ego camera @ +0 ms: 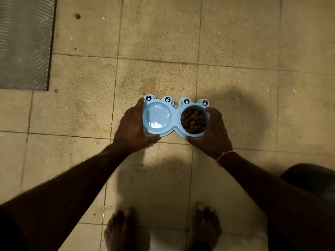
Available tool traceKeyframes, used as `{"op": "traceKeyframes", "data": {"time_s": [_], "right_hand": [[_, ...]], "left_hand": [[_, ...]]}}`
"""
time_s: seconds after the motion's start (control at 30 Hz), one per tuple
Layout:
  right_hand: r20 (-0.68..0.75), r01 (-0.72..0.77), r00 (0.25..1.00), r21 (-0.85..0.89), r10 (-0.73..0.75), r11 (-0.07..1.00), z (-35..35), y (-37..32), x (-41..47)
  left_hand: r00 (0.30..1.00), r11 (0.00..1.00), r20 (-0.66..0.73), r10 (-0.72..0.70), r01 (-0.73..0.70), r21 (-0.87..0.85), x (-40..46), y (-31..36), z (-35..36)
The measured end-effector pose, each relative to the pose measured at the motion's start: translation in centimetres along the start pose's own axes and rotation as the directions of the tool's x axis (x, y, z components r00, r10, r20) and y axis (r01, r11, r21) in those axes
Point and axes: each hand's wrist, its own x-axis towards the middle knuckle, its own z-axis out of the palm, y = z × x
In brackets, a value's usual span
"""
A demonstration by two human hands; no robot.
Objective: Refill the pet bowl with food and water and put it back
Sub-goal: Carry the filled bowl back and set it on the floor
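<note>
Head view: glossy frog-shaped plastic bowl (175,117)

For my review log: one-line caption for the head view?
Both hands, left hand and right hand, grip a blue double pet bowl over tiled floor.

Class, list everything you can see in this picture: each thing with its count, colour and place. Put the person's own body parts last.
Pet bowl: one, light blue, double, frog-eyed, gripped at both ends, over the floor.
Water: clear, in the left compartment.
Dry food: brown pellets, in the right compartment.
Floor tiles: many, beige, stained, all around.
Ribbed mat: one, grey, top left.
Wrist thread: one, orange, right wrist.
Dark object: one, right edge, unclear.
Left hand: grips the bowl's left end.
Right hand: grips the right end.
Feet: two, bare, bottom centre.
</note>
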Motion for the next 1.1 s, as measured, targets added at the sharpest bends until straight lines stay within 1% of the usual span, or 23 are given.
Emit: {"op": "traceKeyframes", "data": {"time_s": [0.1, 0.23, 0.33, 0.47, 0.57, 0.67, 0.8, 0.93, 1.1], "right_hand": [[-0.001, -0.039, 0.999, -0.071, 0.039, 0.997, 1.2, 0.5, 0.2], [0.008, -0.060, 0.998, -0.094, 0.061, 0.994, 1.3, 0.3, 0.0], [0.047, -0.038, 0.998, -0.139, 0.045, 0.990, 0.1, -0.6, -0.1], [0.033, 0.016, 0.999, -0.158, -0.010, 0.987, -3.7, -3.7, -1.6], [0.014, 0.051, 0.999, -0.174, -0.049, 0.983, -7.8, -7.2, -3.6], [0.021, 0.045, 0.999, -0.176, -0.042, 0.983, -13.1, -11.6, -6.0], [-0.004, 0.002, 1.000, -0.143, -0.002, 0.990, -21.6, -18.7, -9.8], [-0.021, 0.012, 1.000, -0.088, -0.014, 0.996, -30.6, -26.2, -13.8], [-0.064, 0.032, 0.997, -0.054, -0.036, 0.998, -42.0, -34.4, -18.1]], "left_hand": [[1.000, 1.000, 0.008, 0.009, -0.009, -0.012, 0.4, -0.2, 0.5], [0.999, 1.000, 0.036, 0.020, -0.020, 0.008, 0.7, -0.1, 0.2], [0.998, 1.000, 0.065, 0.005, -0.006, 0.017, 0.2, 0.9, -1.1], [0.997, 0.998, 0.069, 0.024, -0.028, 0.057, -2.0, 3.8, -4.8], [0.996, 0.993, 0.069, 0.062, -0.068, 0.094, -4.5, 7.0, -9.3], [0.993, 0.990, 0.046, 0.112, -0.115, 0.083, -7.2, 11.2, -14.9], [0.991, 0.989, 0.053, 0.120, -0.124, 0.078, -11.7, 17.0, -23.4], [0.986, 0.980, 0.059, 0.158, -0.164, 0.113, -17.0, 22.5, -32.8], [0.981, 0.958, 0.035, 0.188, -0.191, 0.213, -23.0, 29.0, -44.5]]}}
